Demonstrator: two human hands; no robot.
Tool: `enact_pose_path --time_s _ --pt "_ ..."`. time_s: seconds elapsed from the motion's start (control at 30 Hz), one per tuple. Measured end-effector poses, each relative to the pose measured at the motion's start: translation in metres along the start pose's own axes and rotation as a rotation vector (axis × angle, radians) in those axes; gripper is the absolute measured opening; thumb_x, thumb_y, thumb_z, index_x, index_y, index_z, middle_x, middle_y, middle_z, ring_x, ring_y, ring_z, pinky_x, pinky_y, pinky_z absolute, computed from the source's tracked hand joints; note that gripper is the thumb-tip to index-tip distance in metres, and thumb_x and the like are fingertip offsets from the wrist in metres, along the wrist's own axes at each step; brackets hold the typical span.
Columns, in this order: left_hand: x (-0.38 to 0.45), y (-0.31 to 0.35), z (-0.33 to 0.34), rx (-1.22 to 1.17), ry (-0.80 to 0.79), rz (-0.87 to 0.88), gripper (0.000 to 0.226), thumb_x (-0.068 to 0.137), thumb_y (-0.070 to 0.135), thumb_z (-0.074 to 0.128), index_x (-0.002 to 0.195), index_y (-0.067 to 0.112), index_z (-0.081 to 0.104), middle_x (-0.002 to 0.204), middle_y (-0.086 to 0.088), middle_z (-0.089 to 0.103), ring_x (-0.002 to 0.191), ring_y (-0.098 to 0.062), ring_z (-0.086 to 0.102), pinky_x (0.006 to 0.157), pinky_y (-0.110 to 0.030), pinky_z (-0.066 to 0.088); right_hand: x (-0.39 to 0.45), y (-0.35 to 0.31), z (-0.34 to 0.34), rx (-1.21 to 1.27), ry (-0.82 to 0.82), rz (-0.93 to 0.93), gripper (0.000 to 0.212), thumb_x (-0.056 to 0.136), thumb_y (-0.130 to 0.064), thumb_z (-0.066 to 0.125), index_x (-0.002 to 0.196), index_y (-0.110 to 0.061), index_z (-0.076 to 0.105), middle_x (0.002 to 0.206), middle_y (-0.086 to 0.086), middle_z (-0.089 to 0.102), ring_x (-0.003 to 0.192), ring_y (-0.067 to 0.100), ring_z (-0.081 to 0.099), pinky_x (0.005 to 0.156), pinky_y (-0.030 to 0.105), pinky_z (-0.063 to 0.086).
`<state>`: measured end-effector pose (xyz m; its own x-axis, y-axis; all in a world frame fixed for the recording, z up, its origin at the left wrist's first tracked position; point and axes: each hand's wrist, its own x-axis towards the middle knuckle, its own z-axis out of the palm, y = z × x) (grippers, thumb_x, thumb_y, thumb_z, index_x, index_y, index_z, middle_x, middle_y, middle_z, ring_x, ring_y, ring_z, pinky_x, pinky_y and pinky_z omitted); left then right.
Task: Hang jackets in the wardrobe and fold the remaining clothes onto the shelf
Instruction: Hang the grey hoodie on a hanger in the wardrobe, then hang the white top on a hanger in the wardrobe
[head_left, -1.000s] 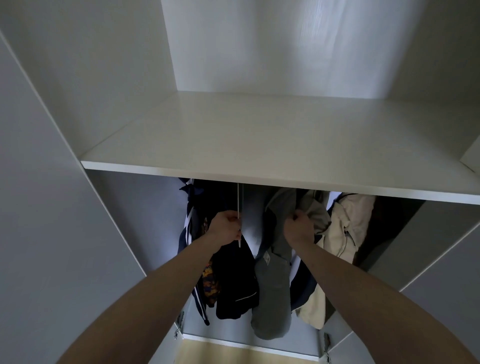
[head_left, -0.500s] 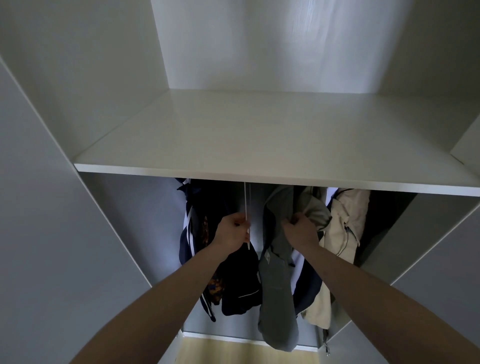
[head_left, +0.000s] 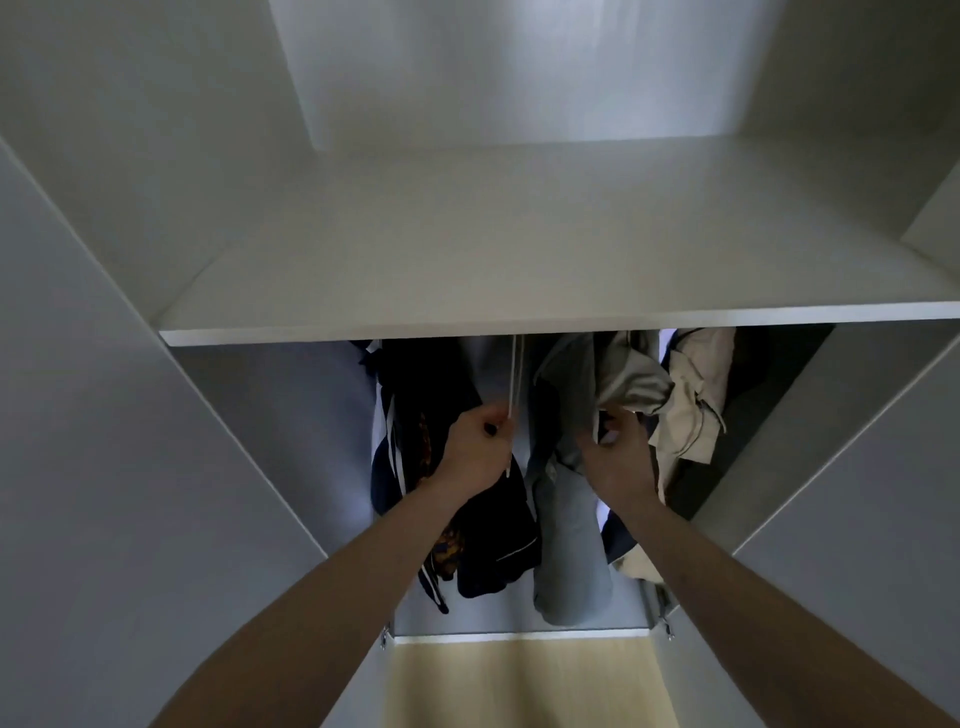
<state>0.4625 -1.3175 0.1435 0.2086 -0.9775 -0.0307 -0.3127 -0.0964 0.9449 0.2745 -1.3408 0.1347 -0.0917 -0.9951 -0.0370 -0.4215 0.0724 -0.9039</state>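
Note:
Below the white shelf several garments hang in the wardrobe. My left hand grips a thin white hanger that runs up under the shelf, in front of a dark navy jacket. My right hand touches the edge of a grey jacket with loosely bent fingers. A beige jacket hangs to the right of it. The rail and the hanger hooks are hidden by the shelf.
White wardrobe doors stand open at left and right. The shelf's top surface is bare. A strip of wooden floor shows under the wardrobe's bottom edge. Dark space lies right of the beige jacket.
My right hand has loosened its grip on the grey jacket and its fingers have spread. The left hand keeps hold of the white hanger. The view has tilted slightly.

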Motion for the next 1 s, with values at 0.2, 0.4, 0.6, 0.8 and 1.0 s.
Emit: enact_pose_path --time_s 0.2,0.4,0.6,0.8,1.0 --pt "-0.043 -0.049 -0.002 0.018 -0.099 0.020 0.022 0.103 0.012 0.056 0.100 0.031 0.068 0.080 0.009 0.067 0.058 -0.005 0.062 0.061 -0.029 0.058 -0.067 0.015 0.016 0.049 0.100 0.068 0.035 0.093 -0.021 0.070 0.124 -0.021 0.052 0.119 0.003 0.059 0.094 0.019 0.064 0.079 0.028 0.053" --pt "-0.108 -0.090 0.013 0.034 -0.256 0.036 0.015 0.101 0.018 0.058 0.101 0.033 0.062 0.088 0.009 0.064 0.071 -0.013 0.062 0.070 -0.029 0.053 -0.161 0.041 0.011 0.038 0.170 0.172 0.030 0.092 -0.024 0.068 0.110 -0.044 0.056 0.109 -0.022 0.060 0.094 0.005 0.065 0.081 0.030 0.056" --pt "-0.184 -0.095 0.033 0.070 -0.537 0.024 0.013 0.093 0.020 0.067 0.090 0.030 0.061 0.077 0.024 0.065 0.058 0.002 0.061 0.058 -0.011 0.044 -0.268 0.066 -0.029 0.041 0.285 0.330 0.023 0.095 -0.021 0.064 0.110 -0.038 0.065 0.112 -0.027 0.064 0.088 -0.012 0.061 0.056 0.007 0.044" --pt "-0.268 -0.087 0.043 0.198 -0.771 0.081 0.011 0.089 0.021 0.072 0.084 0.023 0.062 0.081 0.014 0.067 0.064 -0.006 0.060 0.065 -0.020 0.046 -0.390 0.090 -0.078 0.158 0.433 0.515 0.021 0.097 -0.015 0.060 0.101 -0.032 0.070 0.106 -0.016 0.072 0.090 0.009 0.068 0.076 0.037 0.059" --pt "-0.389 -0.085 0.062 0.274 -0.951 0.175 0.018 0.088 0.019 0.074 0.079 0.027 0.060 0.082 0.009 0.066 0.062 -0.010 0.056 0.065 -0.025 0.047 -0.554 0.121 -0.119 0.200 0.593 0.620 0.015 0.096 -0.022 0.063 0.099 -0.033 0.073 0.095 -0.011 0.074 0.088 0.010 0.070 0.080 0.039 0.060"
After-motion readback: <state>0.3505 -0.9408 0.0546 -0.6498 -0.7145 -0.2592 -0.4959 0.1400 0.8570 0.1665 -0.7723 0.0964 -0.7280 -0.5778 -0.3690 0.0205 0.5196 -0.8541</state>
